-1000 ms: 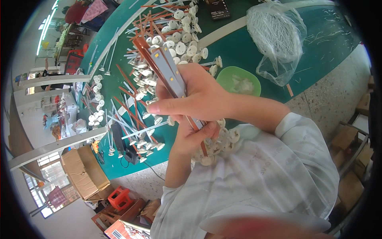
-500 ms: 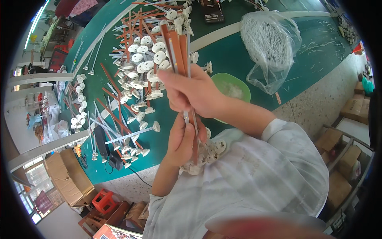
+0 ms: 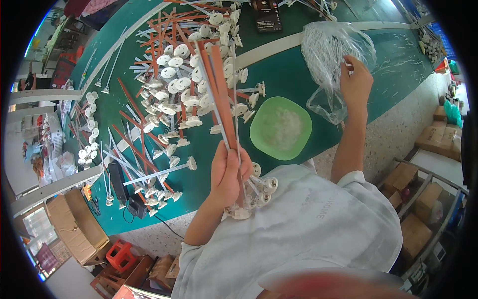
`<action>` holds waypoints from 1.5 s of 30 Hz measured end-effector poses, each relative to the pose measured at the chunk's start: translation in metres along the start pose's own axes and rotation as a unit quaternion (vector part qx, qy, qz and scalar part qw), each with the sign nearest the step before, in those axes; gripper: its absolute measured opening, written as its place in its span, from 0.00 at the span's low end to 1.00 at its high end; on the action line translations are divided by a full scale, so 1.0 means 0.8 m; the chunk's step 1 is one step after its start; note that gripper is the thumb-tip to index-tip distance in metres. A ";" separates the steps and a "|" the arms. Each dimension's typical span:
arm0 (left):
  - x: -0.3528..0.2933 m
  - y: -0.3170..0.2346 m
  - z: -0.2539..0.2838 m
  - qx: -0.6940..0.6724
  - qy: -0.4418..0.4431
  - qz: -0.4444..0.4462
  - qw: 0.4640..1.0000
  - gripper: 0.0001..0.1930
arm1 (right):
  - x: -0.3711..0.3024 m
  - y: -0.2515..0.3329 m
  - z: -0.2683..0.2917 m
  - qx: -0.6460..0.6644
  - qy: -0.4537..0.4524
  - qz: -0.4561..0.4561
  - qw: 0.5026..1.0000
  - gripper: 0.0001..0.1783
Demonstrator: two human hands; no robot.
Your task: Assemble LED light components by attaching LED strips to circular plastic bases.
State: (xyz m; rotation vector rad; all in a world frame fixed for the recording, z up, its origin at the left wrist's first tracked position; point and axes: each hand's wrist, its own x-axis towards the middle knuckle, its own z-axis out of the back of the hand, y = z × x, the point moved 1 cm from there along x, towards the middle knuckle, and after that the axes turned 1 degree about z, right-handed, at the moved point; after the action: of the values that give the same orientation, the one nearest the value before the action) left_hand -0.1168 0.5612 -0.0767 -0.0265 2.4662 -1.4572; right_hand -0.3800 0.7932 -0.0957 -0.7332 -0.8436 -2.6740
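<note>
- Right hand (image 3: 357,83) has swung off the brown strips (image 3: 224,99) to the strand bag (image 3: 318,55); fingers curled, can't tell if gripping
- Left hand (image 3: 226,174) clutches the strips near the desk (image 3: 279,79) edge
- Reaching step, I'd guess; next needs a light pinch

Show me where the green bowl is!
In the head view, the green bowl is on the table just right of middle, with the bundle of strips in the left hand to its left and the clear plastic bag up to its right.
</note>
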 end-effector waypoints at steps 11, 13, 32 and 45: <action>0.006 0.004 0.002 -0.008 -0.001 0.012 1.000 0.13 | -0.002 -0.055 -0.020 -0.131 0.176 -0.081 0.972 0.09; 0.005 0.004 0.002 -0.008 -0.006 0.014 1.000 0.13 | 0.001 -0.061 -0.012 -0.147 0.180 -0.039 0.972 0.09; -0.001 0.001 -0.006 0.035 0.002 0.002 0.999 0.15 | 0.016 -0.015 0.006 -0.003 0.029 -0.074 0.997 0.09; 0.005 0.005 -0.008 0.043 0.017 0.005 0.999 0.14 | 0.006 -0.009 0.012 0.061 0.006 -0.087 0.994 0.08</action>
State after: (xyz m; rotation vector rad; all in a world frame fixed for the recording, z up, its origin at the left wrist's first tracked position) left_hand -0.1219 0.5678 -0.0779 0.0282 2.4239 -1.5690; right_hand -0.3832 0.8045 -0.0897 -0.6416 -1.1036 -2.7425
